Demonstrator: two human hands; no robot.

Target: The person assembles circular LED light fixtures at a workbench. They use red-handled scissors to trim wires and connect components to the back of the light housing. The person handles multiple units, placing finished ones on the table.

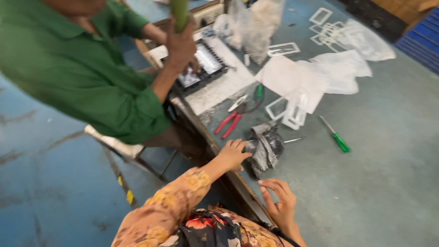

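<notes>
My left hand [232,154] rests at the table's near edge, its fingers touching a crumpled black-and-white checked cloth [265,147]. My right hand [280,199] lies lower on the table with its fingers spread and nothing in it, a little apart from the cloth. Both my sleeves are a floral print. Red-handled pliers [230,123] lie just beyond the cloth.
A person in a green shirt [77,68] sits at the left, one hand [180,45] gripping a green rod over a black tray [203,68]. A green-handled screwdriver [337,137], white frames [292,114], paper sheets [315,73] and clear bags [251,23] lie across the grey table.
</notes>
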